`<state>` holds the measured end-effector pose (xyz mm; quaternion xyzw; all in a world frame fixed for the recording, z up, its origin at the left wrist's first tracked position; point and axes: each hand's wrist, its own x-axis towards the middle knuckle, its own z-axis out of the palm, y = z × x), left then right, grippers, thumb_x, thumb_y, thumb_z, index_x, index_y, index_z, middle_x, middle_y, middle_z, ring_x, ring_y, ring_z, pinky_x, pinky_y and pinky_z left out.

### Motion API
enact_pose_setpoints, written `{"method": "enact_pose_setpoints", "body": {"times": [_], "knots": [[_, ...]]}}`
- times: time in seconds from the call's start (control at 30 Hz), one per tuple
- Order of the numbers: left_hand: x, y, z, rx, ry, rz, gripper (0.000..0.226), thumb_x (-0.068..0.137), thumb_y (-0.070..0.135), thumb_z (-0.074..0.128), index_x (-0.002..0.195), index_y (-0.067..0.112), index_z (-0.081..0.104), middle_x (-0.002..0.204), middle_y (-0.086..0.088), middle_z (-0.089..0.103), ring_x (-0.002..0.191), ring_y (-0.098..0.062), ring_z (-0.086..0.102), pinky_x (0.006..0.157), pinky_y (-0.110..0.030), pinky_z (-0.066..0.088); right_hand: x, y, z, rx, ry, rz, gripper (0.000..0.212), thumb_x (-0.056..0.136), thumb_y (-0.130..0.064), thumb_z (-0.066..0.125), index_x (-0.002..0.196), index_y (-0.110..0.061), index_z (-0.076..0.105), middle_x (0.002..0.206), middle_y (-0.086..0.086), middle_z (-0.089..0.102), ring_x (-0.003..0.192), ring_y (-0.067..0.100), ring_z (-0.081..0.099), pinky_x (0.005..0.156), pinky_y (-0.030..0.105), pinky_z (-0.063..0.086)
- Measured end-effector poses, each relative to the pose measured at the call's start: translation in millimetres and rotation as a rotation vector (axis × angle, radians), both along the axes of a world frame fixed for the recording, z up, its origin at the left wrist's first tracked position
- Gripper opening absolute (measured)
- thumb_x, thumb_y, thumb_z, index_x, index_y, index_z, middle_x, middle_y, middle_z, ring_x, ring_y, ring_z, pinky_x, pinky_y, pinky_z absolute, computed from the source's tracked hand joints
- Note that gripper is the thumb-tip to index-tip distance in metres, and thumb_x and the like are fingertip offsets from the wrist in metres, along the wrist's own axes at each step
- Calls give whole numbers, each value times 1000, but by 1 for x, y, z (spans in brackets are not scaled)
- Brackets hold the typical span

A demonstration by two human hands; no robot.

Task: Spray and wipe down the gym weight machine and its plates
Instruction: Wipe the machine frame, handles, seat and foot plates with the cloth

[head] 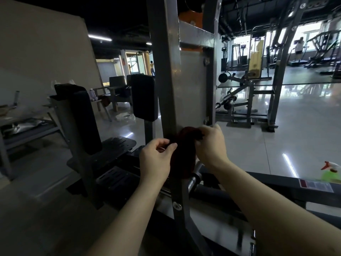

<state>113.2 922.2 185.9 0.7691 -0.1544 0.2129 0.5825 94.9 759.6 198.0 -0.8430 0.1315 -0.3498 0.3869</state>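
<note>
Cloth (184, 154), dark red, is pinched at each end by the left hand (156, 159) and right hand (210, 145), fingers curled, and held against the machine's grey post (166, 71). It is judged soft, light and limp, best gripped bunched at both ends. The spray bottle (331, 171) is seen well apart, at the right.

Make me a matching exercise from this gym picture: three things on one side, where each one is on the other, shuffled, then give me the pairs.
Things:
1. dark red cloth
2. spray bottle
3. black pad

Places:
A. just left of the grey upright, beyond the hands
B. at the far right edge of the view
C. pinched between the left hand and the right hand

Pairs: 1-C, 2-B, 3-A.
</note>
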Motion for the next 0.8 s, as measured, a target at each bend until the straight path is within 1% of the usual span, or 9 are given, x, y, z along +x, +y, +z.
{"method": "enact_pose_setpoints", "body": {"times": [0.13,0.23,0.3,0.37,0.4,0.47,0.6,0.7,0.8], "knots": [[2,-4,-2,-20,-56,-6,20,90,41,74,100,24,72,96,8,69,86,2,64,70,-6,47,6,20,15,272,-107,3,15,95,-7,59,107,-10,67,95,0,66,92,18,64,76,28,50],[5,-5,-4,-58,-131,27,20,97,35,65,107,19,70,106,2,65,91,8,59,72,-5,45,-1,41,3,458,-182,40,14,100,-16,57,113,-19,56,97,-9,62,92,13,63,82,34,56],[10,-4,-6,-55,-126,46,23,96,33,68,116,22,68,113,6,63,94,5,60,74,-9,48,-10,58,-10,548,-225,175,18,105,-22,52,121,-28,54,109,-10,65,101,7,64,92,32,57],[15,-2,-9,-66,-79,36,28,93,33,72,119,26,68,113,10,64,97,-1,63,78,-16,53,-17,68,-22,522,-226,284,36,108,-25,46,144,-31,48,138,-12,58,125,-1,53,102,6,40],[17,-2,-10,-76,-53,24,27,92,31,73,119,27,69,111,12,67,97,-1,65,80,-19,55,-18,71,-25,474,-222,322,45,109,-27,43,154,-30,39,153,-14,46,139,-3,40,110,3,28],[21,-2,-12,-100,-9,-1,24,93,22,73,117,23,71,105,10,73,93,-2,69,80,-20,56,-14,70,-21,400,-250,375,55,110,-33,39,162,-31,22,166,-16,23,151,-3,19,126,26,19],[24,-2,-12,-202,5,-85,15,92,10,73,107,14,72,100,2,74,88,-4,69,73,-11,51,9,60,46,262,-333,410,64,106,-46,35,162,-36,7,170,-13,13,154,18,25,123,51,29],[22,-2,-10,-152,21,-84,14,91,22,75,105,21,72,99,10,72,88,4,66,70,-6,48,24,52,118,135,-409,430,65,109,-44,32,163,-27,1,172,-6,-1,158,21,4,128,52,13],[21,-2,-12,-183,34,-120,16,91,19,75,107,20,72,97,10,73,87,8,66,69,-5,48,31,49,142,81,-426,451,67,110,-41,33,164,-24,-3,171,-3,-11,156,19,-16,128,48,-4]]}}
